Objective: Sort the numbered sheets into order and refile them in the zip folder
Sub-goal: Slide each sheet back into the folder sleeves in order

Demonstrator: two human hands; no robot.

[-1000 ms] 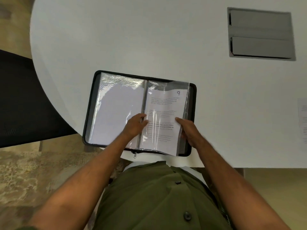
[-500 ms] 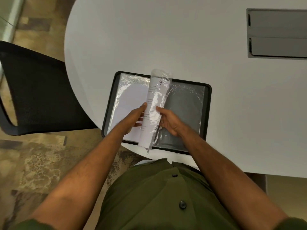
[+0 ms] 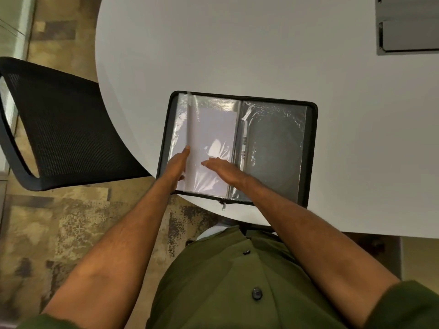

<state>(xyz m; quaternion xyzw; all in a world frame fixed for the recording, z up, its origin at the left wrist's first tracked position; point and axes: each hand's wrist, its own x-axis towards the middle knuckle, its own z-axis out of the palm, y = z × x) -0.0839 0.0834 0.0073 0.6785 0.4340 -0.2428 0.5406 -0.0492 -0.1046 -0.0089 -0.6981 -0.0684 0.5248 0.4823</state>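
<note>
A black zip folder (image 3: 313, 148) lies open on the white table's near edge. Its left half carries a plastic sleeve with a sheet (image 3: 211, 129) turned blank side up. The right half shows an empty clear sleeve (image 3: 275, 148) over the dark cover. My left hand (image 3: 177, 163) lies with straight fingers along the left edge of the turned sleeve. My right hand (image 3: 222, 168) rests flat on that sleeve near the spine, fingers straight. The zip pull (image 3: 223, 206) hangs at the folder's near edge.
The white round table (image 3: 237, 48) stretches away behind the folder. A grey cable hatch (image 3: 408, 27) is set into it at the far right. A black mesh chair (image 3: 61, 129) stands to the left over patterned carpet.
The sleeve holding sheet 9 has been flipped from the right half over to the left, now blank side up. Both hands moved left with it and lie flat on it.
</note>
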